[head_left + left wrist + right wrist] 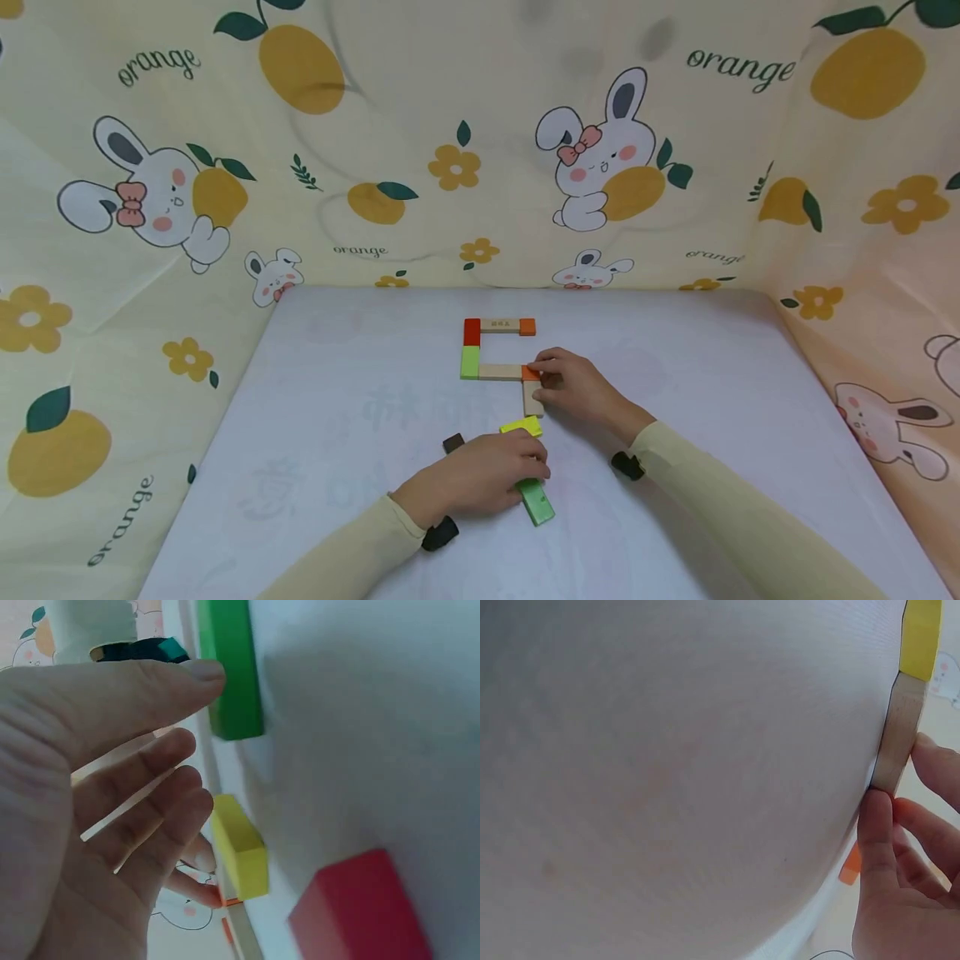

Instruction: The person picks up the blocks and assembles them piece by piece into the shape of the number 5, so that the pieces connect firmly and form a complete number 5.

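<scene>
Flat toy blocks lie end to end on a white surface. My right hand point(573, 383) touches the orange block point(530, 373) and the plain wooden block point(532, 400) beneath it; its thumb rests against the wooden block's side point(901, 727). Nearer me sits a yellow block point(522, 427), slightly turned. My left hand point(480, 471) hovers over the green block point(537, 502), fingers spread; its thumb overlaps the green block point(236, 675) in the left wrist view. A dark block point(453, 442) shows beside the left hand. In the left wrist view, a red block point(364, 907) lies close by.
Farther back, the line bends through a wooden block point(500, 372), a light green block point(470, 363) and a red block point(472, 332), then a printed wooden block point(499, 325) ending at another orange block point(528, 327). A patterned cloth backdrop point(420, 100) surrounds the surface.
</scene>
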{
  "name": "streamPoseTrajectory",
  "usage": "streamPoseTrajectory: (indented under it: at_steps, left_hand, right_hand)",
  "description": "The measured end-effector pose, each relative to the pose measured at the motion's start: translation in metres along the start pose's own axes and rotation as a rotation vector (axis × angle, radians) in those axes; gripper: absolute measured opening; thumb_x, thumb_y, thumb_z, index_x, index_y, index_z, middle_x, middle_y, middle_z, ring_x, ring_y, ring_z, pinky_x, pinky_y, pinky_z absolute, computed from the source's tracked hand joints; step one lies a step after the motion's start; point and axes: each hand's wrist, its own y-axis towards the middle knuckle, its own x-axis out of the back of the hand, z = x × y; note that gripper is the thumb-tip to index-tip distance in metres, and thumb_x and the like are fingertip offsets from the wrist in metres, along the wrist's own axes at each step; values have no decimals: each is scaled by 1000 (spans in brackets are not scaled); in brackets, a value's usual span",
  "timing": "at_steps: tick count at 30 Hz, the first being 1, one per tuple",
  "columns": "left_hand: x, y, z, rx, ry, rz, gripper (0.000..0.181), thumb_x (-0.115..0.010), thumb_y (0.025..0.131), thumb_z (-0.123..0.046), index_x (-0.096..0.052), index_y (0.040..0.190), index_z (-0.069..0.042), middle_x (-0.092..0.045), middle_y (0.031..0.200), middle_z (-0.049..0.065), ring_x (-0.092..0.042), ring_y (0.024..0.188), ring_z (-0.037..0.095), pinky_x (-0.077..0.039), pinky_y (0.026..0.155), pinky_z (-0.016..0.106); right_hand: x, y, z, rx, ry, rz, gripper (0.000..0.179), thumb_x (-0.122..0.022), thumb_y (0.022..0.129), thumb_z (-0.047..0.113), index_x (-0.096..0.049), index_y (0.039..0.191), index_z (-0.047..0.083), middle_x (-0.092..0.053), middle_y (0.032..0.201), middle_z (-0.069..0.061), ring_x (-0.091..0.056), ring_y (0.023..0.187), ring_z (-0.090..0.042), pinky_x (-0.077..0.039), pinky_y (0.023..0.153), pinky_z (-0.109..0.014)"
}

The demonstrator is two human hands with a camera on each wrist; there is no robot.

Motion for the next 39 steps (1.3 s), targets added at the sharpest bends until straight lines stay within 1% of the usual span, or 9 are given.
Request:
streamPoseTrajectory:
  at_steps: [6,11,18,22,27,30,32,36,39]
  left_hand:
    - [-8,2,-3,-3,2,11,30,-80,98,-17,-77,128,-24,-66,133,-9,-56,129,7,-44,108,19]
    - [-13,3,-3,14,-6,9,25,-81,99,-21,-79,124,-24,-67,126,-9,-58,121,6,-45,104,18]
    - [-14,0,-1,48,-80,-3,22,-83,97,-20,-79,118,-24,-66,118,-10,-60,109,4,-47,100,17]
    - [-9,-5,2,82,-132,-23,22,-85,94,-21,-79,116,-23,-65,115,-11,-59,106,3,-47,99,17]
    - [-3,-15,13,143,-173,-78,23,-86,94,-23,-79,116,-20,-64,115,-11,-59,106,3,-48,98,17]
    - [1,-24,23,191,-219,-102,26,-87,94,-24,-79,117,-18,-64,115,-10,-60,105,4,-50,97,19]
    - [5,-29,29,228,-267,-113,27,-87,94,-24,-78,118,-17,-64,114,-10,-61,105,6,-51,97,21]
    - [9,-38,40,282,-348,-136,26,-87,94,-24,-77,117,-18,-63,113,-13,-61,101,8,-53,90,22]
    - [9,-44,47,325,-373,-153,24,-87,94,-22,-77,116,-19,-63,111,-14,-61,98,9,-54,86,23]
  right_hand:
    - [-1,0,0,-24,-1,3,53,-87,95,14,-70,144,5,-61,144,-9,-66,110,-21,-57,96,-41]
    - [0,0,1,-30,3,7,52,-87,95,15,-70,144,4,-62,144,-10,-66,111,-22,-57,97,-42]
    - [-1,0,0,-13,4,8,53,-87,95,15,-70,143,4,-61,144,-9,-66,110,-21,-57,96,-42]
    - [-2,-1,-1,-2,7,11,52,-86,95,15,-70,143,2,-62,143,-10,-66,110,-22,-57,96,-43]
    - [-3,-1,1,-6,-8,16,51,-86,95,14,-70,142,2,-61,143,-10,-64,115,-25,-56,99,-44]
    - [-3,-1,2,-4,-35,26,52,-86,96,16,-70,143,1,-61,143,-10,-62,119,-27,-55,100,-45]
    - [-3,-1,3,5,-62,30,52,-85,97,17,-70,143,1,-61,143,-9,-61,119,-27,-55,100,-44]
    - [-1,-1,2,26,-105,16,52,-86,96,18,-70,143,2,-62,140,-9,-61,120,-29,-54,101,-47]
    - [-1,-1,2,49,-134,8,52,-86,95,17,-70,142,2,-63,138,-11,-59,125,-32,-52,105,-50]
